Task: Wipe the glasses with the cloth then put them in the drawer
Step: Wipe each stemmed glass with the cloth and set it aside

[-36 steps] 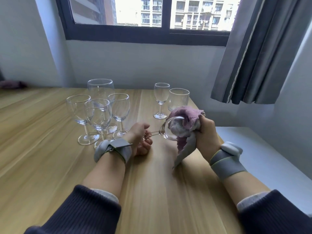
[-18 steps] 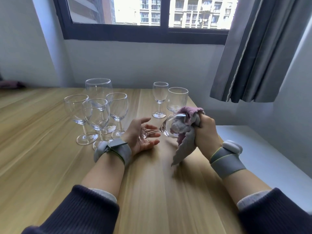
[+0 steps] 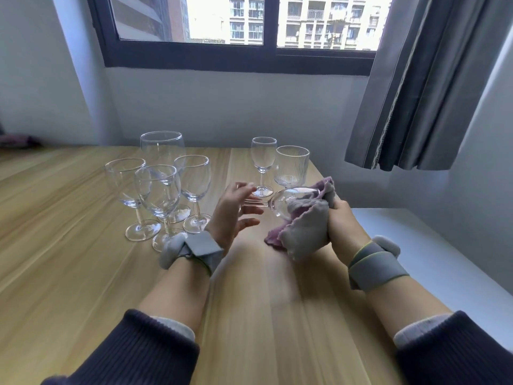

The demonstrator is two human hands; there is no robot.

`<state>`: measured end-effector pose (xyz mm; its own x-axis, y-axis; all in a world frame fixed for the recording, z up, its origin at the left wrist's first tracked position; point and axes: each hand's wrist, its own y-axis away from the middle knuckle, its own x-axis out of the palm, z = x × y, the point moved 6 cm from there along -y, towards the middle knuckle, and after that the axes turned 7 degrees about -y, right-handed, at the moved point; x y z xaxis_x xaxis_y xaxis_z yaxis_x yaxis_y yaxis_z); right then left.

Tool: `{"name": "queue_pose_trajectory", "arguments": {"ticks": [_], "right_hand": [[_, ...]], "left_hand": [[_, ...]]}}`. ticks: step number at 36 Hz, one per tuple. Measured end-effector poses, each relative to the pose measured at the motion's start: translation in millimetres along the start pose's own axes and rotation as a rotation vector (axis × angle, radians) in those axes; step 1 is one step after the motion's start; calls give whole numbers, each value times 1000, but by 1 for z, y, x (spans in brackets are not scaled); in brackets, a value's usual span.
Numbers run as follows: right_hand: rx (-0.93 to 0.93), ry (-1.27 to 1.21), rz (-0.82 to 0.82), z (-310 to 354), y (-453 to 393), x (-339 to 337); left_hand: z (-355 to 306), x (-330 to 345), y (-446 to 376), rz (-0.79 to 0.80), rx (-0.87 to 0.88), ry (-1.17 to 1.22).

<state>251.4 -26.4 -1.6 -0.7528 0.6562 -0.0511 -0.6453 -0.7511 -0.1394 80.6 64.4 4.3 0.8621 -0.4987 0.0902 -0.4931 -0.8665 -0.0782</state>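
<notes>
Wooden table (image 3: 69, 273), grey curtain (image 3: 422, 93) at right, dark-framed window (image 3: 238, 55) showing apartment blocks (image 3: 305, 20), white ledge (image 3: 433, 245) beside table.

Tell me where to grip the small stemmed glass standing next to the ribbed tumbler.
Pinch the small stemmed glass by its thin stem, just under the bowl, coming from its left: the ribbed tumbler stands close on its right, and the glass is upright, leaving the stem exposed.

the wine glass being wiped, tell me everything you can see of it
The wine glass is clear and stemmed, lying sideways above the wooden table. Its bowl points right, with the pink-grey cloth stuffed into it and gripped by the right hand. Its stem and foot point left into the open left hand, fingers spread around it.
</notes>
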Motion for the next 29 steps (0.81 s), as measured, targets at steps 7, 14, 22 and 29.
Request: {"name": "queue_pose_trajectory", "arguments": {"ticks": [7, 14, 22, 29], "right_hand": [[-13, 89, 58, 6, 5, 8], [-269, 270, 46, 27, 10, 8], [-713, 442, 75, 51, 26, 12], [-684, 449, -50, 43, 20, 7]], "left_hand": [[-8, -12, -1, -171, 198, -85], [15, -11, -4, -121, -118, 54], [34, -3, 5, 29, -459, 181], [24, -3, 2, -17, -328, 116]]}}
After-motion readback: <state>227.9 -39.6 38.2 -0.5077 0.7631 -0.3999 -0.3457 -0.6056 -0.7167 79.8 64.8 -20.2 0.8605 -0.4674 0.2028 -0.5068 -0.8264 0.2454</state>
